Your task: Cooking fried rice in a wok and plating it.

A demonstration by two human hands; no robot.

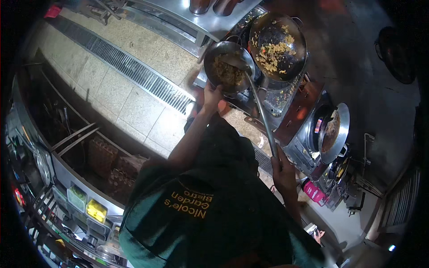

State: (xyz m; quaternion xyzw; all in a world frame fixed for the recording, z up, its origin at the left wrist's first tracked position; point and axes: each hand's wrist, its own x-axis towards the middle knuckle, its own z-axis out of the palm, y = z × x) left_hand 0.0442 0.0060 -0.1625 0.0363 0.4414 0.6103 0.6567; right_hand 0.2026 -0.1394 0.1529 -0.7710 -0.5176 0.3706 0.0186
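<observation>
My left hand [213, 97] grips the near rim of a round metal bowl [214, 50], which holds brownish food. In my right hand [283, 171] is the long handle of a metal wok ladle [261, 107]; its scoop lies in the bowl, over the food. Right beside the bowl, a large dark wok [298, 63] sits on the stove, with yellowish fried rice or similar chopped food spread over its bottom and side. Part of the bowl's near rim is hidden by my fingers.
The greasy stove top [276, 102] borders the wok. Another wok [345, 134] with brown contents stands at the right, near a pink canister [313, 191]. A metal counter [214, 21] is at the top, a floor drain grate [134, 65] at the left, and food containers [77, 197] lower left.
</observation>
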